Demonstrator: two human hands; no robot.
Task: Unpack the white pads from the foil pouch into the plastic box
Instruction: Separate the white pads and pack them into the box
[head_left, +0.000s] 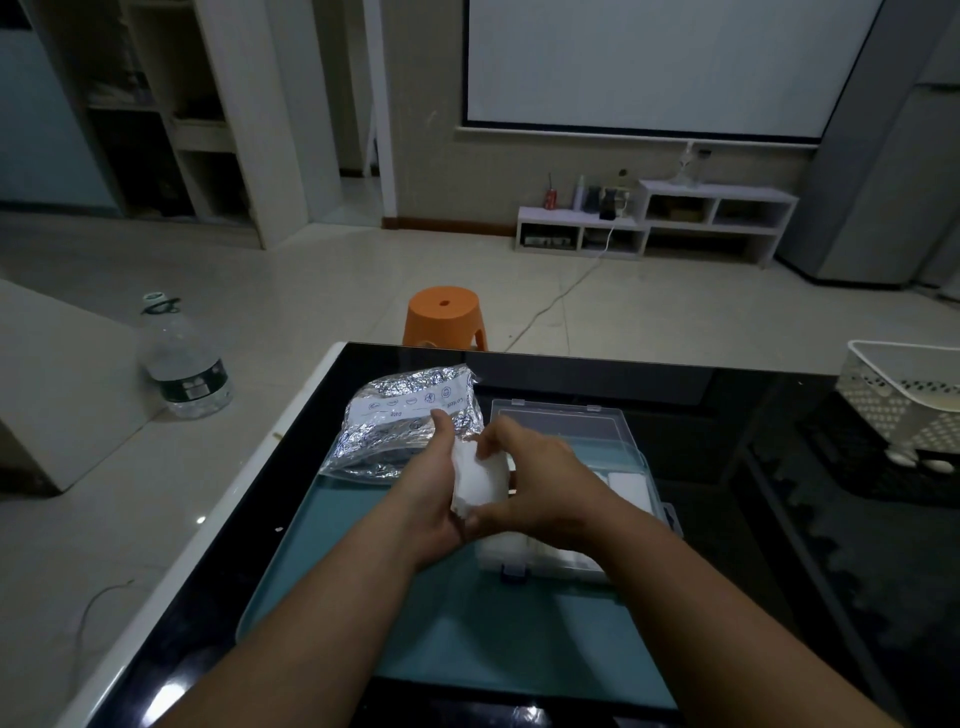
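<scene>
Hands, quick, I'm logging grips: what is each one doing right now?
Left hand: curled round the stack of white pads, holding it.
Right hand: gripping the same stack from the other side.

between your hands sits a matt white stack of pads, soft-looking. beyond your left hand, the pouch is crinkled shiny foil. under your right hand, the box is clear smooth plastic on a glossy black table.

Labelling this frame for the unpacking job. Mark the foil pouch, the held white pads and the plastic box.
foil pouch (402, 413): head view, on its white printed label.
white pads (480, 480): head view, on the stack's bare face.
plastic box (561, 423): head view, on its open clear lid.
</scene>
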